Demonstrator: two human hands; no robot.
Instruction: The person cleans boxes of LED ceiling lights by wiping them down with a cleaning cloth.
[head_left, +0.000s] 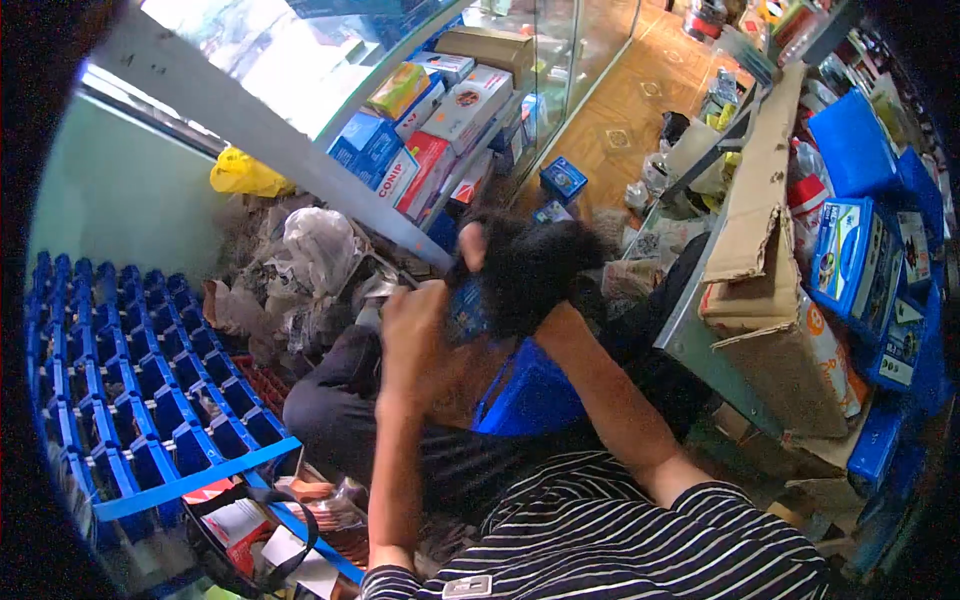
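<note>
A dark, fuzzy black cloth [535, 275] covers most of my right hand [472, 247]; only a thumb tip and the wrist show, and the hand is closed on the cloth. My left hand [412, 325] is closed at the left edge of a blue printed box [466, 308]. The cloth overlaps the box's right side. Both hands are above my crossed legs in dark trousers [345, 385]. Below them, a bright blue plastic case [535, 392] rests in my lap.
Blue slotted racks [150, 380] stand at the left. Crumpled plastic bags [318, 240] lie ahead. Stacked boxes [465, 110] fill a glass cabinet. A blue box [563, 180] sits on the tiled floor. On the right are an open cardboard carton [770, 330] and blue tool cases [845, 255].
</note>
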